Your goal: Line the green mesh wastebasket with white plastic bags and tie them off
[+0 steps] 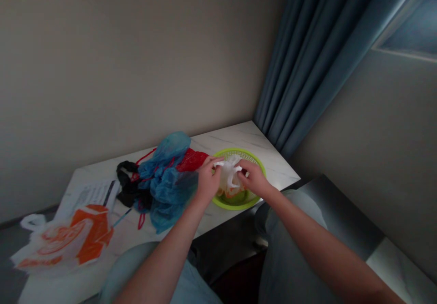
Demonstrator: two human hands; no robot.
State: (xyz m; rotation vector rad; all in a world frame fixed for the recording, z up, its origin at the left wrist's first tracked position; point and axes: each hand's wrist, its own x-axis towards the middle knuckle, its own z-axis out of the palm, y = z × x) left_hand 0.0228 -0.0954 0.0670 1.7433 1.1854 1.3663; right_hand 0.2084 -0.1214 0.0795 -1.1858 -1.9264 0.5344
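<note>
Over a lime-green plastic basket [235,206], both hands pinch the top of a whitish plastic bag [229,171] with some orange on it. My left hand [209,176] grips the bag's left edge, fingers closed. On the other side, my right hand [253,176] has its fingers closed on the bag's right handle. The lower part of the bag hangs inside the basket, and I cannot make out what it contains. Just left of my left hand lies a red plastic bag [193,159], beside crumpled blue plastic bags [167,190].
Black bags [129,188] with red drawstrings lie left of the blue ones. Farther left are a printed paper sheet [87,195] and a flat white-and-orange plastic bag [68,240]. The marble-patterned table [273,158] meets a wall behind; a blue curtain [300,58] hangs at right.
</note>
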